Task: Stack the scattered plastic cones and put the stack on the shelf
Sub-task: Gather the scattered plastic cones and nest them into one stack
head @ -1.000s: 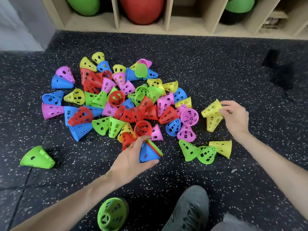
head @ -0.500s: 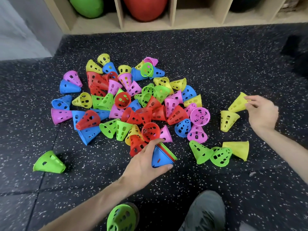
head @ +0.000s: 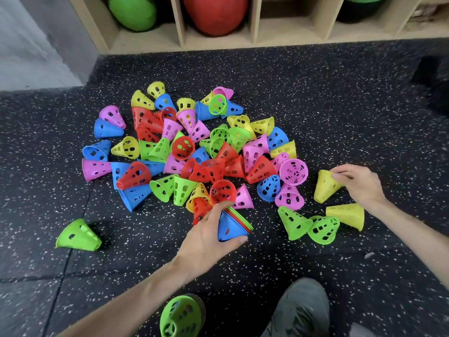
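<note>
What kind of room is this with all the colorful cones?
Probably a gym or sports storeroom. The floor is black speckled rubber, like gym matting. Wooden cubbies along the wall hold big balls, a green ball and a red ball. The perforated plastic cones look like training markers.

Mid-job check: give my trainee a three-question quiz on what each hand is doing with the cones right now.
1. True or false: the left hand grips a nested cone stack with a blue cone outermost.
2. Which colour is the cone that the right hand holds: A red, B yellow, C pink?
3. Fill in: behind the pile, the shelf holds a large red ____.

Key: 1 true; 2 B; 3 ball.
</note>
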Demonstrator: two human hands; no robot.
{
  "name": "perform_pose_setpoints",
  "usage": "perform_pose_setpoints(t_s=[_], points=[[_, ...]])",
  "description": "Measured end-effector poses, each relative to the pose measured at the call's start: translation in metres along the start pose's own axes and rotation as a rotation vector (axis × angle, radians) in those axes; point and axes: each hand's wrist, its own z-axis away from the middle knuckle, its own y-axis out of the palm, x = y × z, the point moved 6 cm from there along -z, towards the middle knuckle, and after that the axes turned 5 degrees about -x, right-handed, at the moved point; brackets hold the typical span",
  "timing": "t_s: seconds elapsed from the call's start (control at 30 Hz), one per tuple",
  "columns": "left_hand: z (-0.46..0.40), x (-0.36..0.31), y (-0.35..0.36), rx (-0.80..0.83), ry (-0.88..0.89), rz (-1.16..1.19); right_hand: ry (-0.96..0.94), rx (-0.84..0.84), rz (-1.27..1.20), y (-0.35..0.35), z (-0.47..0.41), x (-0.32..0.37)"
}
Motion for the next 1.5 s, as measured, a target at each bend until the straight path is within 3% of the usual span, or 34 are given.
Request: perform_pose_setpoints(t_s=[0.17, 0.4, 0.77, 1.03, 1.4, 1.5], points=[[0.002, 0.001, -0.003, -0.009, 0.004, 0.004, 0.021, 0.046, 0.078, 0.004, 0.003, 0.003], [0.003, 0.009, -0.006, -0.034, -0.013, 0.020, 0.005, -0.051, 0.088, -0.007, 0.011, 0.022], [0.021, -0.005, -0.028, -0.121, -0.046, 0.149, -0.162, -0.116, -0.132, -0.030, 0.056, 0.140], [0.058, -0.024, -0.044, -0.190, -0.005, 0.186, -0.221, 0.033, -0.185, -0.016, 0.145, 0.189], [0.092, -0.071, -0.024, -0.127, 0.155, 0.192, -0.217, 0.063, -0.289, -0.043, 0.221, 0.190], [0.095, -0.088, -0.019, -0.136, 0.192, 0.214, -0.213, 0.146, -0.269, -0.039, 0.236, 0.185]])
